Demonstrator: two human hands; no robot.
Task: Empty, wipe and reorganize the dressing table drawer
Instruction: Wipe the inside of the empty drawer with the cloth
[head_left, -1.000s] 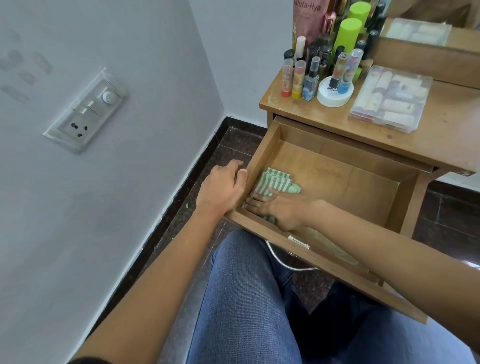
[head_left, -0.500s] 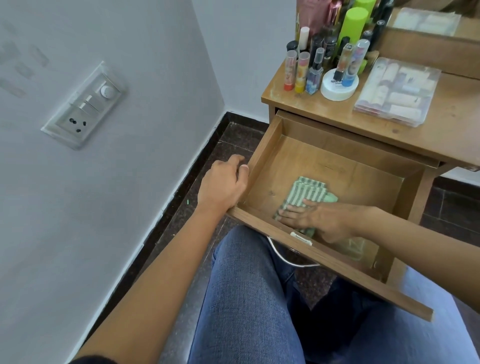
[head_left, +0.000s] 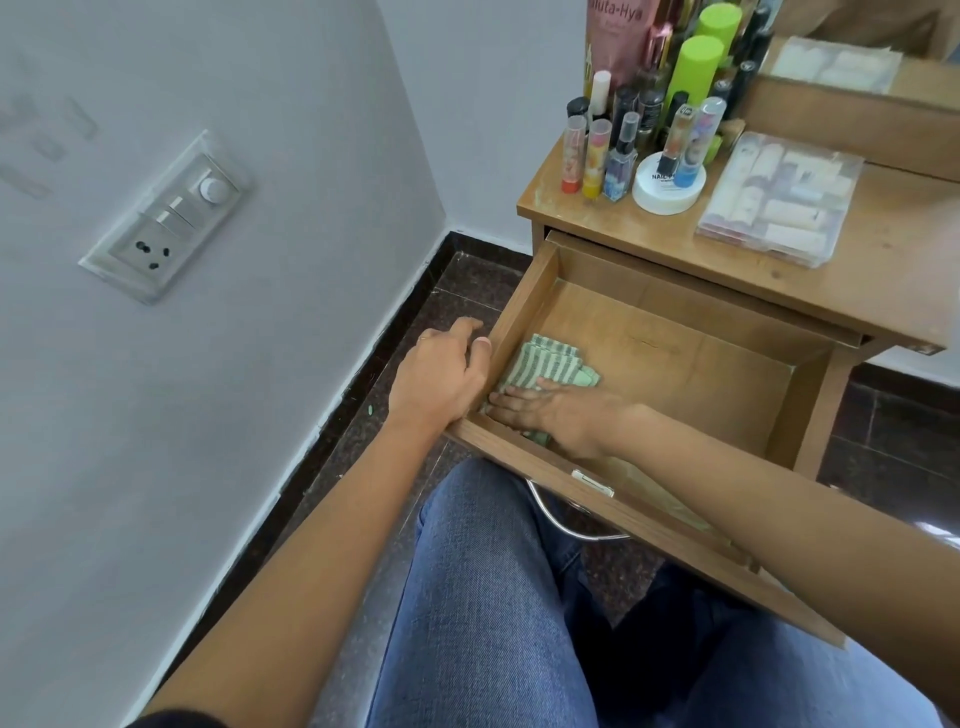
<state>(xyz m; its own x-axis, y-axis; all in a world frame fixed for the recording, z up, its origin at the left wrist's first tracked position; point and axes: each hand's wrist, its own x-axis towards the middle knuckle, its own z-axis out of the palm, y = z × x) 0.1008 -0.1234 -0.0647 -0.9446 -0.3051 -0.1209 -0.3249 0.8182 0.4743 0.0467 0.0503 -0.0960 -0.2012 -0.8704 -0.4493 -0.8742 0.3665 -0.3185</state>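
Wood-veneer drawer (head_left: 675, 374) stands pulled far out from under the desk (head_left: 883, 270). Its floor is bare apart from the cloth. The green-and-white striped cloth (head_left: 545, 361), folded into a soft ribbed pad, lies in the drawer's front-left corner against the left wall. The right hand (head_left: 558, 418) lies flat on the cloth's near half, its fingers (head_left: 506, 404) straight and close together, pressing the cloth to the drawer floor. The left hand (head_left: 441, 376) grips the drawer's left wall near the front corner, fingers curled down the outside and thumb on the rim.

Assessment: wiping is in hand. Emptying appears done, restocking not begun.

Risks:
- With the drawer so far out, hard downward pressure near its front could make it sag or bind.
- A jolt to the drawer could topple the bottles (head_left: 623, 150), tall, slim and crowded upright on the desk edge above the drawer's back wall.
- The thick folded pad may ride over the corner seams and leave dust there.

Materials: the drawer floor is smooth, matt board with square walls. A curved metal handle (head_left: 571, 525) hangs below the drawer front. A flat, rigid clear plastic box (head_left: 779, 208) and a round white jar (head_left: 670, 192) sit above the drawer.
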